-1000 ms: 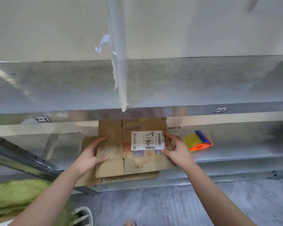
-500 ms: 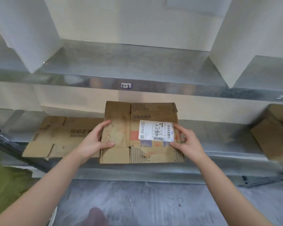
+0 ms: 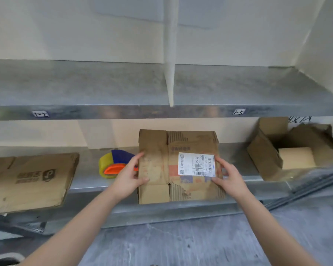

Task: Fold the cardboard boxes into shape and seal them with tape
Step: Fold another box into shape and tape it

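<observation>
the flat box [image 3: 181, 164] is held at the front edge of the shelf [image 3: 181, 211], pinched at each side by the left hand [image 3: 128, 177] and right hand [image 3: 229, 179]. its torn creases could split when it is opened, and the tape [image 3: 113, 164] just beside the left hand could be knocked off.

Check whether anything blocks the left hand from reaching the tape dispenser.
Nothing visible does. The left hand grips the left edge of the flattened box, and the tape dispenser lies on the shelf just left of that hand, with no object between them.
</observation>
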Tool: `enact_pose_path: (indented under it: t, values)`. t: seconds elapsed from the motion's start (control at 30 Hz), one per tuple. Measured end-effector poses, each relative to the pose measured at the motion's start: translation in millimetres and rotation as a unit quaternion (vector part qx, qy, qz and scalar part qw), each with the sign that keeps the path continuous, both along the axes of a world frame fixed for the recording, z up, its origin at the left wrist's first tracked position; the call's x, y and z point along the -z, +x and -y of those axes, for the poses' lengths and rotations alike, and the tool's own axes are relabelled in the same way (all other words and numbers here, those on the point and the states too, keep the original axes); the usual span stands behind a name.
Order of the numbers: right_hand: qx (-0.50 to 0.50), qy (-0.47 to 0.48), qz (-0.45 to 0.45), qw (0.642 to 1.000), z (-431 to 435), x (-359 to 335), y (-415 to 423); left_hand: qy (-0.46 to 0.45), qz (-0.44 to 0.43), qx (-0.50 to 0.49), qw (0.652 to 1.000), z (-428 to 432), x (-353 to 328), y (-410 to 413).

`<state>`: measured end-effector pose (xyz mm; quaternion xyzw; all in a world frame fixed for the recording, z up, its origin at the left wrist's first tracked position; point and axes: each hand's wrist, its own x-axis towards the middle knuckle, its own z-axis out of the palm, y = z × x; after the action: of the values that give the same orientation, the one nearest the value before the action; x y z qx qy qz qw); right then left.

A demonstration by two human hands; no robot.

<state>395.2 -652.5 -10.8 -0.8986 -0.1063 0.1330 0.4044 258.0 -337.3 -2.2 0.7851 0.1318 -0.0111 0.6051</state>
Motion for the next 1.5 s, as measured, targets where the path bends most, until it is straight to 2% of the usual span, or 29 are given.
enact_pose_path:
  t: [0.23, 0.43, 0.6, 0.77, 0.87, 1.03, 1.3, 1.5]
  values:
    - [0.041, 0.058, -0.026, 0.997, 20, 6, 34, -0.023, -0.024, -0.064, 0.997, 36, 6, 40]
    - [0.025, 0.081, -0.078, 0.993, 13, 14, 67, -0.006, -0.032, -0.115, 0.993, 49, 14, 63]
    - [-0.001, 0.102, -0.135, 0.986, 17, 35, 83, -0.081, -0.036, -0.122, 0.989, 64, 28, 71]
    - [-0.037, 0.12, -0.182, 0.975, 18, 46, 94, -0.109, -0.033, -0.133, 0.985, 67, 37, 78]
    - [-0.046, 0.134, -0.178, 0.974, 14, 50, 97, -0.092, -0.012, -0.17, 0.981, 68, 41, 80]
    - [0.05, 0.15, -0.164, 0.974, 6, 63, 98, -0.083, -0.03, -0.198, 0.976, 62, 45, 80]
    - [0.033, 0.115, -0.12, 0.986, 8, 62, 93, -0.117, -0.039, -0.189, 0.974, 52, 44, 76]
    - [0.05, 0.123, -0.056, 0.99, 7, 40, 96, -0.076, -0.018, -0.229, 0.97, 45, 19, 94]
